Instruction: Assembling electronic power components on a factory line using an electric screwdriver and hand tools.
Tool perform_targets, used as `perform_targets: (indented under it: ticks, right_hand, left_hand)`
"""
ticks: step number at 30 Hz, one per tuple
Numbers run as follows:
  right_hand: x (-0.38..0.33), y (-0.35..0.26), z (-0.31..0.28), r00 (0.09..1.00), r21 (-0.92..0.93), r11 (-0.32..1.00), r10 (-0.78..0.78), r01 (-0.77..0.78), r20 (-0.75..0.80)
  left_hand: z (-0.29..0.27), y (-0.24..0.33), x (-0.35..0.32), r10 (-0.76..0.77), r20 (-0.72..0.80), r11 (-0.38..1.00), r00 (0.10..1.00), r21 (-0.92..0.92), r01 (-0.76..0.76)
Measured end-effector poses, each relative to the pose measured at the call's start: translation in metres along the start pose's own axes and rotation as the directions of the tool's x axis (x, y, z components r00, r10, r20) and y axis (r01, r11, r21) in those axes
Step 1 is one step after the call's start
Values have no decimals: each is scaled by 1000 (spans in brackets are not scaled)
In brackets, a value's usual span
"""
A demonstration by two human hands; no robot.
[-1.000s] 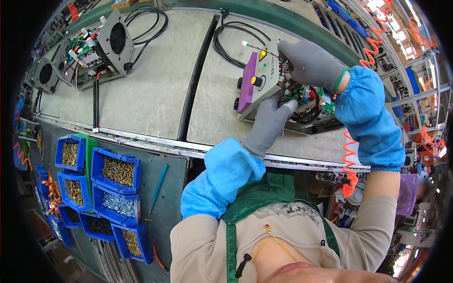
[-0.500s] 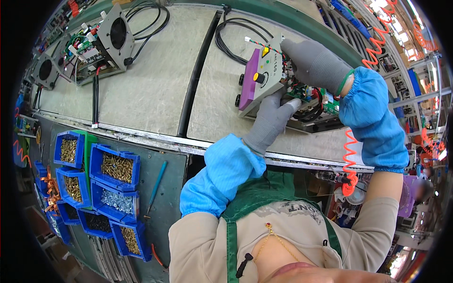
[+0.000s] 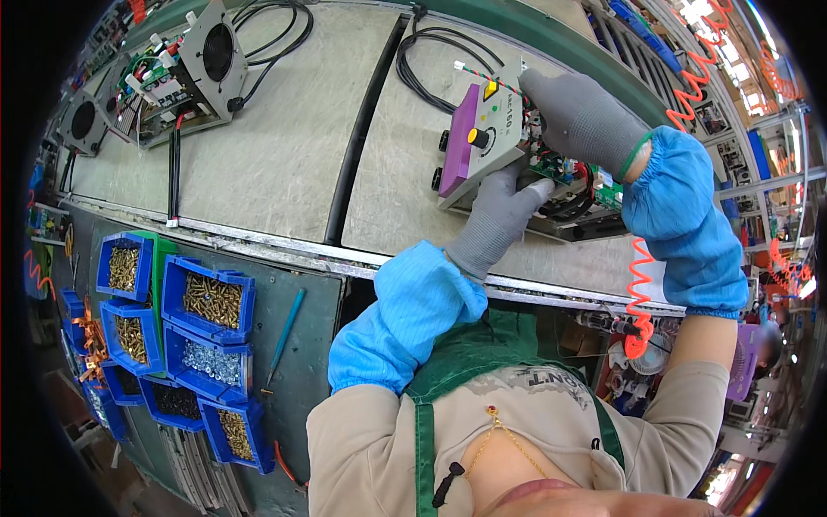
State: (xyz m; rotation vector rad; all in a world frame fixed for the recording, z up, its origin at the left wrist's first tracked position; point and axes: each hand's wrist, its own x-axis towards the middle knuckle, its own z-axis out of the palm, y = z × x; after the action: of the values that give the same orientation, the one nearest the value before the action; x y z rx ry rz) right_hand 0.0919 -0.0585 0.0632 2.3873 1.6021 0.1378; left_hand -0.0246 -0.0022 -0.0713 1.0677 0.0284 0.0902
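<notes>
An open electronic unit [image 3: 482, 142] with a grey and purple front panel, a yellow knob and black knobs lies on the grey belt [image 3: 276, 146]. Its green circuit board [image 3: 568, 172] and wires show behind the panel. My left hand [image 3: 500, 220], in a grey glove with a blue sleeve cover, grips the panel's lower edge from below. My right hand [image 3: 581, 116], gloved the same way, rests on top of the unit over the board, fingers curled around the panel's upper corner. A black cable [image 3: 431, 60] loops from the unit's far side.
Another open unit with a fan [image 3: 202, 60] sits far left on the belt. Several blue bins of screws [image 3: 202, 302] line the green bench at lower left, beside a teal-handled tool [image 3: 282, 332]. An orange coiled cord [image 3: 642, 293] hangs at right.
The unit has been tilted and pulled nearer, its front panel turned more upward. Both hands kept their hold and shifted with it.
</notes>
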Motion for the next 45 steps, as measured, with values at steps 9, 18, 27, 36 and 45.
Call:
perform_targets:
  ticks: [9, 18, 27, 36, 45]
  right_hand:
    - [0, 8, -2, 998, 73, 995, 70, -70, 3]
    - [3, 10, -2, 1000, 126, 992, 1, -1, -1]
    - [7, 11, 7, 998, 116, 991, 59, -60, 9]
    - [-20, 10, 6, 990, 588, 809, 88, -9, -106]
    - [-58, 5, -16, 884, 597, 792, 185, 125, -430]
  left_hand:
    - [6, -1, -1, 193, -55, 973, 980, -115, -199]
    - [3, -1, 0, 123, -16, 992, 992, 25, -122]
    - [2, 3, -4, 108, -19, 994, 994, -18, -108]
    - [-1, 10, -7, 59, 5, 996, 998, -73, -59]
    - [-50, 63, -21, 402, -458, 894, 793, 382, -233]
